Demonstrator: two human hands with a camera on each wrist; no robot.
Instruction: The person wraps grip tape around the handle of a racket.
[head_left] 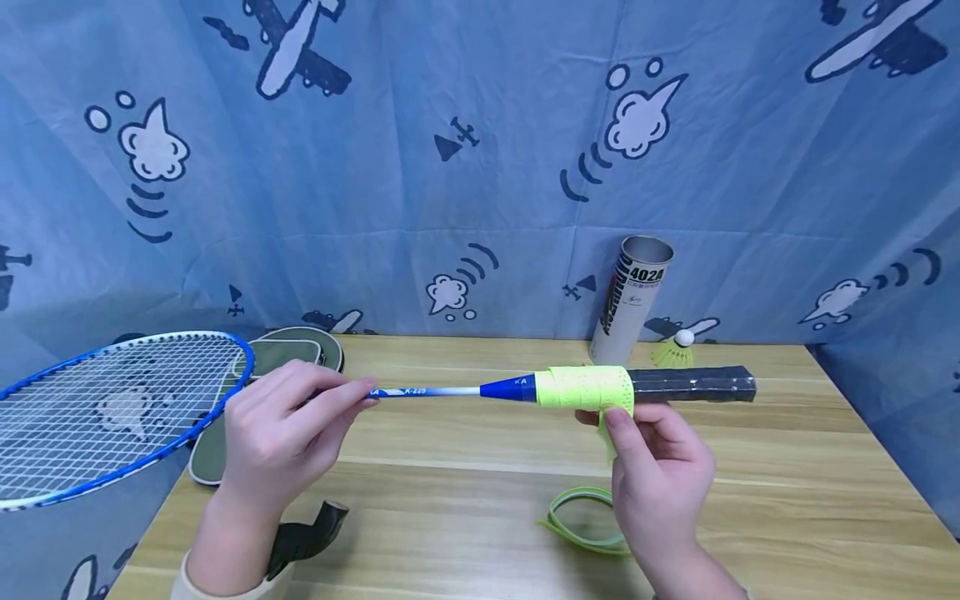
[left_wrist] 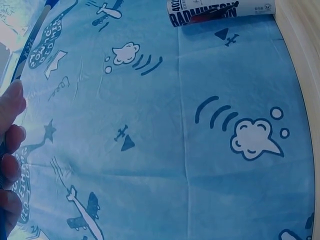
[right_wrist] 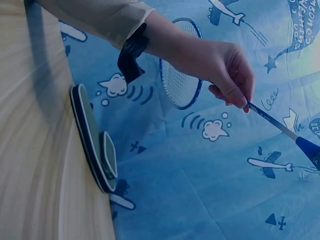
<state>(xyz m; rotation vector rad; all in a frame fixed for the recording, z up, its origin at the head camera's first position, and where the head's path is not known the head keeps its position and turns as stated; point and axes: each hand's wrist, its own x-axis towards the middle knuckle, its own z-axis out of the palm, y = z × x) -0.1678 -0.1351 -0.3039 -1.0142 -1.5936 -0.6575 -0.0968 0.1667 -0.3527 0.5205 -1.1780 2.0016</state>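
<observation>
A blue and white badminton racket (head_left: 450, 391) is held level above the table, its strung head at the left and its black handle (head_left: 693, 384) at the right. My left hand (head_left: 288, 429) pinches the shaft close to the head; the right wrist view shows that left hand (right_wrist: 220, 72) on the shaft too. Bright yellow-green grip tape (head_left: 581, 387) is wound round the handle from the blue cone to about its middle. Below the handle, my right hand (head_left: 663, 475) pinches the hanging end of the tape between thumb and fingers. The rest of the handle is bare black.
A shuttlecock tube (head_left: 630, 304) stands at the back, beside a yellow shuttlecock (head_left: 675, 352). A green racket case (head_left: 210, 450) lies at the table's left. Curled green strip (head_left: 588, 546) lies on the wooden table (head_left: 450, 517). A blue printed cloth hangs behind.
</observation>
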